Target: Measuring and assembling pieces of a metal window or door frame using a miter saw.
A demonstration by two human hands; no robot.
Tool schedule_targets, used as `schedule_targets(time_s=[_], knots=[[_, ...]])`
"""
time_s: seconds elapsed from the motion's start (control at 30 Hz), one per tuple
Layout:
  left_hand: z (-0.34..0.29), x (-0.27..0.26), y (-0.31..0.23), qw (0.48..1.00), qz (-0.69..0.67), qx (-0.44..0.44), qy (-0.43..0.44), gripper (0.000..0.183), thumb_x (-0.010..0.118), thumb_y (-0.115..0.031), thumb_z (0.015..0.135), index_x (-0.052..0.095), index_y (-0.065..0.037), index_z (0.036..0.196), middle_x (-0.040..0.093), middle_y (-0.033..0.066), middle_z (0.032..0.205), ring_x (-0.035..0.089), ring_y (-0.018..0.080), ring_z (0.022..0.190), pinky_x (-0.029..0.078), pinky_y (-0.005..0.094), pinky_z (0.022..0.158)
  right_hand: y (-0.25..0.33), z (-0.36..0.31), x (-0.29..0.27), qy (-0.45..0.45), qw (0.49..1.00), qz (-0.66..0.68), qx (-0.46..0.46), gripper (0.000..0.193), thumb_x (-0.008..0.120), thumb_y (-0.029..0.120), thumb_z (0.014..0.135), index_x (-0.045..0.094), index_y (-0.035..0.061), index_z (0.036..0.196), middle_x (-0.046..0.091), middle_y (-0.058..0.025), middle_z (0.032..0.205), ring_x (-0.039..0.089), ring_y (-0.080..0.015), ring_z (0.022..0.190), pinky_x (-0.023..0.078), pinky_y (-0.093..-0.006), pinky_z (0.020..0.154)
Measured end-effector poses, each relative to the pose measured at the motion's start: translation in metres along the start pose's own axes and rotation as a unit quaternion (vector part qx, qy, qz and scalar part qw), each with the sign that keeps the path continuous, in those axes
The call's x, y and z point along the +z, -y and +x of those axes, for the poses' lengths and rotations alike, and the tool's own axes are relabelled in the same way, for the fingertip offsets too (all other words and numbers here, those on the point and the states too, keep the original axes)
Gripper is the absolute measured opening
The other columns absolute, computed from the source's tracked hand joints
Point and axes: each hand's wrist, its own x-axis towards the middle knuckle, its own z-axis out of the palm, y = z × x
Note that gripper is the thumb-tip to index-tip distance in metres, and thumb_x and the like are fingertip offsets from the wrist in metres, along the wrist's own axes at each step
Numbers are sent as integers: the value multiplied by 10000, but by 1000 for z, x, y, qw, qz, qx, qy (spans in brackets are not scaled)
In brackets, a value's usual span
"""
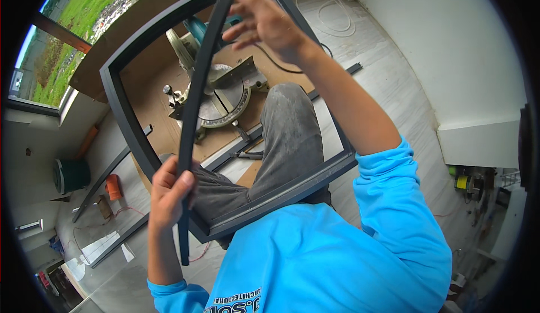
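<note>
A dark grey rectangular window frame (129, 124) rests tilted across my lap, with its lower side against my shirt. Slanting over its opening is a long, narrow dark strip (199, 91), loose from the frame. My left hand (170, 194) grips this strip near its lower end, thumb on top, beside the frame's lower left corner. Up at the strip's top end, my right hand (269, 27) has its fingers spread, slightly blurred. Whether its fingertips touch the strip I cannot tell.
Beyond the frame, a miter saw (225, 96) stands on a brown cardboard sheet (149, 88). Dark profiles (115, 164) lie on the floor at left, near an orange pipe fitting (113, 187) and a green bucket (72, 176). A white cable (337, 17) coils by the wall.
</note>
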Motion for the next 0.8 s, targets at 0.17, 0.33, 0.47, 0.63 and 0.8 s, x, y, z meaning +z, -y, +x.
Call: schedule_targets(time_s=[0.17,0.33,0.47,0.63,0.8], knots=[[1,-24,-107,923,-10,273,-272,522,516,-310,981,412,82,1309,483,57,877,444,52,688,352,177,546,46,-99,-157,-220,917,-96,-319,526,618,416,916,453,123,1320,554,-119,1146,580,-275,1037,449,-389,968],[18,-104,-50,947,-217,232,-46,306,440,-106,998,418,93,1229,333,23,789,312,87,661,334,228,592,-230,-314,-262,-504,843,-186,-11,70,556,89,953,583,48,1003,588,-18,772,548,-85,677,475,-240,626],[13,-96,-53,955,-208,201,-71,262,482,-109,982,449,92,1147,349,36,790,327,97,659,325,230,587,-442,-451,-126,-181,812,-303,465,369,668,282,824,610,46,1101,685,-155,963,673,-312,886,530,-414,769],[54,-24,-58,925,-75,182,-325,231,514,-99,962,462,89,1088,362,39,779,331,100,634,316,232,568,-519,-524,-33,-263,695,-318,589,539,685,346,818,490,-15,1167,560,-274,1207,616,-430,1021,521,-489,867],[54,-48,-68,963,-174,171,-113,225,555,-92,940,460,74,1060,359,34,766,329,99,619,317,233,546,-486,-504,-42,-220,693,-425,540,556,705,386,816,440,1,1117,573,-262,1100,639,-418,956,551,-480,765]])
